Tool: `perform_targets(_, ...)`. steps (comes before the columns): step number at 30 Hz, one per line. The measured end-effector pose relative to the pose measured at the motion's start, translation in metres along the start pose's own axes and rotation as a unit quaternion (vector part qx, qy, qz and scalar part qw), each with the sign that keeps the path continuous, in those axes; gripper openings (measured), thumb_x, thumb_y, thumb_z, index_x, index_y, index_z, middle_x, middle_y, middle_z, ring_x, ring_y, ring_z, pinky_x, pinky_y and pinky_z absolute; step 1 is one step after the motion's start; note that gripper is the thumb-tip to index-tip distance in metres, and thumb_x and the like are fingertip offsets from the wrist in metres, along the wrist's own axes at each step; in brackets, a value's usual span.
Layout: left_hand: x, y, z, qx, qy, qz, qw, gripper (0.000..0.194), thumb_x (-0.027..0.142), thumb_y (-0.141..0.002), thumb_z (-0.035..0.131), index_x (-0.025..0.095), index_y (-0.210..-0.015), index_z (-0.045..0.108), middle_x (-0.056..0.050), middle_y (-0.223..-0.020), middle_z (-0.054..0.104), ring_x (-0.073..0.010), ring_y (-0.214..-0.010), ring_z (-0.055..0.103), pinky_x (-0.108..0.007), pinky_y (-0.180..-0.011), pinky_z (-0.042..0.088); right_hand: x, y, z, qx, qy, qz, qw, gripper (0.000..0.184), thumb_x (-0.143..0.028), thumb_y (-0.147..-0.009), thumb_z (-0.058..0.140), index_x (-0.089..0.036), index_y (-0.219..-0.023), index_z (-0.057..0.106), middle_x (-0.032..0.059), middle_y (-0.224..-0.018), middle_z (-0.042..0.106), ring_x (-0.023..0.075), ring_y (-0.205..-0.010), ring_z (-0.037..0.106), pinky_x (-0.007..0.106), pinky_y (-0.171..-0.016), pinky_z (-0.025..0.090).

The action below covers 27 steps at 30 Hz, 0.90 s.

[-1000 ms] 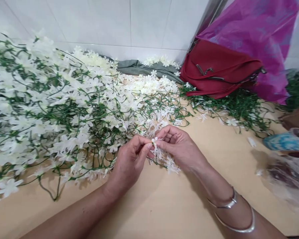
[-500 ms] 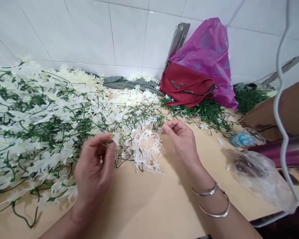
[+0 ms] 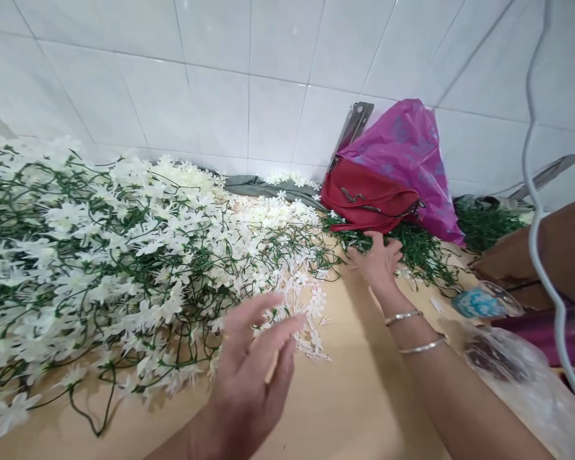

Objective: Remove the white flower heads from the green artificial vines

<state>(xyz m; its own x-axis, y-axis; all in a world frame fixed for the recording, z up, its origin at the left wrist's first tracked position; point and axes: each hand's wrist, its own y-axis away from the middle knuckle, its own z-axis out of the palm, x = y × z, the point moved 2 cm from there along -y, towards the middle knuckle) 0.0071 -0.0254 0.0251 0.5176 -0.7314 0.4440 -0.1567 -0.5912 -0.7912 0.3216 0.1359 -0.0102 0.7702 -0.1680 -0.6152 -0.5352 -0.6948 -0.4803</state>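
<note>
- Flowers (image 3: 67, 217) first, white ones on wiry green stems, heaped across the whole left side of the counter (image 3: 345, 402) and back towards the tiled wall (image 3: 278, 115)!
- Next along, the left hand (image 3: 246, 377), blurred, in front of the heap: thumb and fingers well apart, nothing visible between them.
- Just beyond its fingertips, slim white strands (image 3: 292, 291) scattered on the counter; behind those, a pale pile of loose blossoms (image 3: 282, 211), with a grey-green cloth (image 3: 253, 185) along the wall.
- And there's the right hand (image 3: 379, 259), stretched further back, fingers fanned wide and no item seen in them, right by the dark greenery (image 3: 426, 249); whether they touch it, one cannot tell. Two silvery bangles (image 3: 402, 317) ring that forearm!
- Behind it, a red bag (image 3: 378, 191) on the greenery, a purple plastic bag (image 3: 407, 147) close against it.
- Far right: a blue-patterned item (image 3: 476, 301), a crumpled clear bag (image 3: 536, 383), a pale cable (image 3: 531, 160).
</note>
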Motion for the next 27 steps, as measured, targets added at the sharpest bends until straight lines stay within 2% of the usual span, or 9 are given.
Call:
perform_targets(3,0.008,0.014,0.015,-0.149,0.049,0.056,0.986,0.036,0.005,-0.098,0.052,0.019,-0.131,0.059,-0.014,-0.137,0.059,-0.023,-0.128,0.058,-0.037,-0.104,0.055,0.005,-0.01,0.01,-0.023,0.025,-0.03,0.999,0.027,-0.032,-0.08,0.072,-0.018,-0.103,0.067,0.0133,-0.114,0.055,0.0338,-0.109,0.054,0.051,-0.099,0.04)
perform_targets(6,0.009,0.025,0.029,-0.282,0.028,0.052,0.958,0.035,0.007,-0.099,0.054,0.017,-0.133,0.056,-0.014,-0.143,0.06,-0.0259,-0.136,0.055,-0.042,-0.109,0.054,0.007,0.002,0.016,-0.035,0.036,-0.073,0.996,0.027,-0.038,-0.095,0.067,-0.017,-0.112,0.066,0.0094,-0.119,0.062,0.027,-0.109,0.06,0.049,-0.097,0.048)
perform_targets(8,0.008,0.029,0.035,-0.349,0.013,0.036,0.936,0.037,0.016,-0.099,0.06,0.018,-0.136,0.054,-0.012,-0.15,0.057,-0.0296,-0.143,0.05,-0.049,-0.115,0.05,0.007,0.017,0.017,-0.049,0.031,-0.101,0.993,0.022,-0.032,-0.096,0.066,-0.017,-0.111,0.067,0.0085,-0.116,0.063,0.0254,-0.105,0.061,0.048,-0.096,0.05)
perform_targets(10,0.007,0.031,0.039,-0.388,0.005,0.033,0.921,0.041,0.026,-0.099,0.064,0.021,-0.139,0.053,-0.01,-0.154,0.054,-0.031,-0.146,0.046,-0.052,-0.119,0.045,0.005,0.029,0.017,-0.064,0.015,-0.128,0.99,0.014,-0.021,-0.091,0.062,-0.017,-0.101,0.07,0.01,-0.107,0.06,0.0266,-0.099,0.059,0.048,-0.095,0.048)
perform_targets(13,0.008,0.031,0.042,-0.407,-0.004,0.032,0.913,0.043,0.034,-0.1,0.063,0.022,-0.14,0.054,-0.009,-0.156,0.053,-0.0295,-0.147,0.045,-0.051,-0.124,0.038,-0.006,0.042,0.013,-0.083,-0.025,-0.165,0.982,0.024,-0.014,-0.085,0.053,-0.019,-0.099,0.072,0.0102,-0.102,0.054,0.0282,-0.099,0.055,0.047,-0.094,0.047)
perform_targets(16,0.009,0.03,0.042,-0.404,-0.008,0.033,0.914,0.043,0.036,-0.101,0.062,0.02,-0.14,0.054,-0.009,-0.156,0.052,-0.0279,-0.148,0.043,-0.048,-0.126,0.035,-0.023,0.051,0.005,-0.11,-0.074,-0.201,0.971,0.032,-0.013,-0.089,0.044,-0.02,-0.107,0.07,0.0109,-0.107,0.055,0.0273,-0.103,0.056,0.044,-0.097,0.047)
perform_targets(21,0.009,0.03,0.042,-0.397,0.001,0.038,0.917,0.04,0.033,-0.101,0.063,0.019,-0.137,0.056,-0.007,-0.15,0.058,-0.0255,-0.144,0.046,-0.045,-0.125,0.034,-0.05,0.072,-0.009,-0.259,-0.133,-0.259,0.921,0.02,-0.018,-0.092,0.052,-0.023,-0.095,0.071,0.0061,-0.097,0.068,0.0231,-0.093,0.063,0.035,-0.088,0.049)
perform_targets(24,0.007,0.031,0.044,-0.377,0.014,0.03,0.926,0.029,0.024,-0.1,0.062,0.018,-0.129,0.06,-0.007,-0.137,0.065,-0.0244,-0.135,0.053,-0.043,-0.121,0.038,-0.053,0.082,-0.019,-0.311,-0.149,-0.236,0.908,0.015,-0.023,-0.092,0.057,-0.022,-0.082,0.067,0.0024,-0.082,0.067,0.0199,-0.077,0.061,0.031,-0.073,0.049)
perform_targets(27,0.004,0.028,0.043,-0.34,0.02,0.017,0.94,0.015,0.017,-0.102,0.057,0.017,-0.114,0.066,-0.006,-0.116,0.071,-0.0235,-0.117,0.062,-0.045,-0.112,0.045,-0.051,0.086,-0.032,-0.34,-0.165,-0.191,0.906,0.018,-0.029,-0.09,0.063,-0.02,-0.075,0.065,0.0004,-0.07,0.065,0.0167,-0.063,0.056,0.028,-0.059,0.044)
